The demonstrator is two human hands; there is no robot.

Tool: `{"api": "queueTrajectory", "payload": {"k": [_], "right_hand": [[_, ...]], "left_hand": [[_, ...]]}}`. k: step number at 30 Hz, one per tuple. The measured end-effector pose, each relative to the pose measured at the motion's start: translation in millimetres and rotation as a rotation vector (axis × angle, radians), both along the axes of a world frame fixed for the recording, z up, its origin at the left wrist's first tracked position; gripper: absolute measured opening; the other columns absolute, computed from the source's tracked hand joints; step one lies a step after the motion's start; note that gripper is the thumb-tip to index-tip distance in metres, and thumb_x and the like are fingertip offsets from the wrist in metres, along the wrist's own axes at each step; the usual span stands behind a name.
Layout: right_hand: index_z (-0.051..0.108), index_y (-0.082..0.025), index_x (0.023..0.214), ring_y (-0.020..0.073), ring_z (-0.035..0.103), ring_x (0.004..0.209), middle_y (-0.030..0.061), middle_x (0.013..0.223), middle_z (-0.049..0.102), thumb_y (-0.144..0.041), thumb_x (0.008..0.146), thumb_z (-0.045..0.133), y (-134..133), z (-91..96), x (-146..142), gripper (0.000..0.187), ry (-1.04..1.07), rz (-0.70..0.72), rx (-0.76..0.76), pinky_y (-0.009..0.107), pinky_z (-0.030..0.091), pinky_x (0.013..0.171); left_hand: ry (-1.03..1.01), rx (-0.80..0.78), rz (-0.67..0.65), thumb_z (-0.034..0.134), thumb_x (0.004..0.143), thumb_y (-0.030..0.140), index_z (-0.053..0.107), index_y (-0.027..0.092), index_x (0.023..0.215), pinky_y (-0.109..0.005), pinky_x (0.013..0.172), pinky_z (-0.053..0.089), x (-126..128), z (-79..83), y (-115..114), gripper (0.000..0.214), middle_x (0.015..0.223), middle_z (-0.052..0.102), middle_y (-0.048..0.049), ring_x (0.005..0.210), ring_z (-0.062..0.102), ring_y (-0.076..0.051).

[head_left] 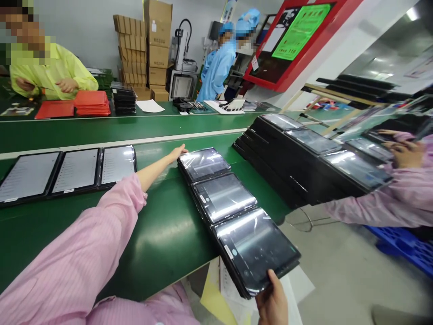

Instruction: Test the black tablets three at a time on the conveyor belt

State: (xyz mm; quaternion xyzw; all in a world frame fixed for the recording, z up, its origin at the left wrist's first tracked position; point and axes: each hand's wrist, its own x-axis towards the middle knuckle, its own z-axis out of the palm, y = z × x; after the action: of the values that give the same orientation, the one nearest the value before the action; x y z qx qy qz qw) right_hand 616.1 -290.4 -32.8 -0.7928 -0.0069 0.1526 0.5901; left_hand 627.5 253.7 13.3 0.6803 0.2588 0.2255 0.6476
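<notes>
Three tablets with dark, glossy screens (pixel 225 196) lie end to end in a black tray (pixel 203 208), slanting across the green bench with the near end jutting past its edge. My left hand (pixel 177 153) grips the far end of this tray, its fingers partly hidden behind the corner. At the near end, my right hand (pixel 273 300) holds the tray with the thumb on top and the other fingers underneath. To the left, another black tray (pixel 61 174) carries three tablets with lit, pale screens (pixel 76 169).
A tall stack of black trays (pixel 280 167) topped with tablets stands at right, beside a co-worker's pink sleeve (pixel 368 210). Across the green bench (pixel 162 225) are red folders (pixel 91 104) and a person in yellow (pixel 64 67). A blue pallet (pixel 406 248) lies on the floor.
</notes>
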Motion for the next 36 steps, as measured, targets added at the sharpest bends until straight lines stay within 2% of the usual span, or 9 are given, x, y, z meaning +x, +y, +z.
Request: {"api": "queueTrajectory", "payload": {"k": [3,6,9,15,20,24,27,29,36], "right_hand": [[0.059,-0.019,0.120,0.0336,0.068,0.061,0.0040,0.058,0.065,-0.076,0.075,0.052,0,33.8,-7,0.073,-0.053,0.060,-0.278,0.048,0.056,0.056],[0.050,-0.012,0.138,0.0303,0.061,0.060,0.0036,0.059,0.058,-0.066,0.086,0.047,4,69.1,-25,0.075,-0.307,-0.204,-0.615,0.043,0.049,0.060],[0.048,-0.014,0.142,0.0250,0.057,0.066,0.0042,0.070,0.058,-0.054,0.094,0.043,39,84.1,-53,0.063,-0.611,-0.356,-0.461,0.039,0.047,0.068],[0.058,-0.022,0.127,0.0253,0.061,0.102,0.0111,0.113,0.064,-0.047,0.094,0.049,226,44.9,-94,0.042,-0.505,0.678,0.146,0.039,0.049,0.089],[0.060,-0.019,0.117,0.0319,0.045,0.133,0.0161,0.127,0.061,-0.053,0.093,0.048,385,23.7,-102,0.044,-0.105,0.802,0.074,0.049,0.026,0.116],[0.060,-0.019,0.091,0.0295,0.058,0.109,0.0123,0.091,0.066,-0.065,0.096,0.037,450,36.4,-95,0.051,0.077,0.893,0.061,0.044,0.043,0.100],[0.049,-0.022,0.076,0.0188,0.055,0.064,0.0015,0.060,0.049,-0.074,0.095,0.029,462,48.6,-92,0.059,0.284,0.967,0.047,0.033,0.049,0.065],[0.040,-0.025,0.069,0.0115,0.034,0.045,-0.0054,0.051,0.033,-0.078,0.093,0.024,450,52.3,-100,0.060,0.439,1.029,0.045,0.024,0.035,0.046],[0.028,-0.026,0.070,0.0068,0.010,0.039,-0.0101,0.048,0.020,-0.081,0.088,0.019,314,16.7,-199,0.059,0.826,1.194,0.091,0.019,0.010,0.038]], "left_hand": [[-0.036,0.149,0.237,0.026,0.100,0.050,0.066,0.010,0.117,-0.035,0.106,0.040,-32,1.6,-18,0.058,0.130,0.064,-0.0181,0.123,0.056,-0.025],[-0.054,0.305,0.345,0.023,0.099,0.038,0.060,0.013,0.120,-0.036,0.106,0.041,-96,-10.9,-53,0.050,0.134,0.060,-0.0169,0.124,0.055,-0.023],[-0.041,0.464,0.367,0.036,0.095,0.039,0.063,0.017,0.105,-0.039,0.104,0.043,-178,-33.9,-87,0.036,0.114,0.066,-0.0139,0.114,0.058,-0.025],[0.078,0.729,0.426,0.045,0.092,0.037,0.064,0.020,0.100,-0.045,0.107,0.041,-316,-57.3,-101,0.027,0.108,0.066,-0.0126,0.112,0.060,-0.028],[0.500,0.911,1.095,0.045,0.093,0.042,0.061,0.018,0.116,-0.057,0.111,0.029,-421,-57.2,-72,0.037,0.134,0.054,-0.0195,0.132,0.045,-0.037],[0.836,0.582,1.492,0.045,0.093,0.052,0.040,0.014,0.143,-0.065,0.111,0.021,-490,-57.6,-47,0.063,0.153,0.034,-0.0277,0.143,0.030,-0.045],[0.878,0.413,1.438,0.036,0.098,0.052,0.028,0.012,0.150,-0.060,0.110,0.028,-521,-56.9,-26,0.066,0.139,0.054,-0.0280,0.132,0.050,-0.040],[0.878,0.356,1.396,0.032,0.099,0.052,0.030,0.011,0.150,-0.056,0.108,0.034,-535,-54.9,-12,0.065,0.130,0.062,-0.0263,0.126,0.056,-0.038],[0.843,0.251,1.326,0.021,0.101,0.046,0.048,0.014,0.144,-0.057,0.104,0.039,-586,-41.1,20,0.060,0.125,0.067,-0.0229,0.123,0.060,-0.039]]}}
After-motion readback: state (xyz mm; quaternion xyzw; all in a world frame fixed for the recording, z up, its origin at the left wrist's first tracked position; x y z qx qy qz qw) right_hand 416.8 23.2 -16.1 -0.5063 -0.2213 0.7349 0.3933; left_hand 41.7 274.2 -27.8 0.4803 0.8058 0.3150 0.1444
